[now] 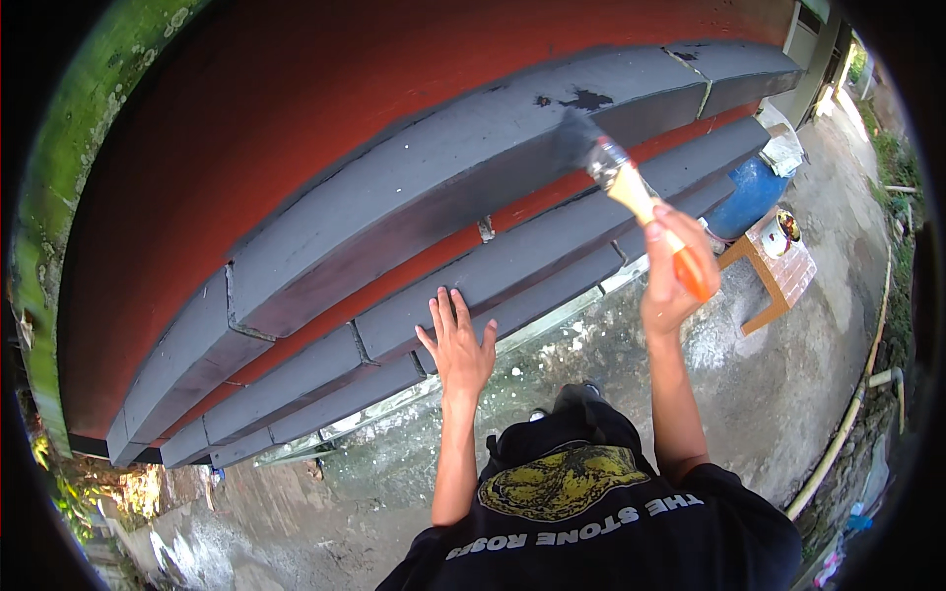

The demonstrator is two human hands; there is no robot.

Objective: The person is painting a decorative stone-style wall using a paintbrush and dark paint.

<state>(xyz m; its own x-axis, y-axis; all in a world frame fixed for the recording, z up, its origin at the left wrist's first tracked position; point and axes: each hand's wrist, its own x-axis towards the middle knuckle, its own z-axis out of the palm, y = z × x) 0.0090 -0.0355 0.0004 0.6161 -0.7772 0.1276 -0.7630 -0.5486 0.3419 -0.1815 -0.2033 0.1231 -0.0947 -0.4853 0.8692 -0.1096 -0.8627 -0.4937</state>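
My right hand (674,271) is closed round the handle of a paintbrush (631,189), which has a pale wooden neck and an orange end. Dark, blurred bristles lie at the front edge of the upper grey ledge (434,148), just below a wet-looking black patch (588,99). Whether the bristle tips press on the ledge is hard to make out. My left hand (458,345) rests flat with fingers spread against the grey ledge below (522,261), holding nothing.
Behind the ledges rises a red wall (296,108). To the right stands a small wooden stool (788,271) bearing a paint-stained white can (781,231), beside a blue drum (751,197). A pipe (838,443) runs along the concrete floor's right edge. A mossy green post (74,167) borders the left.
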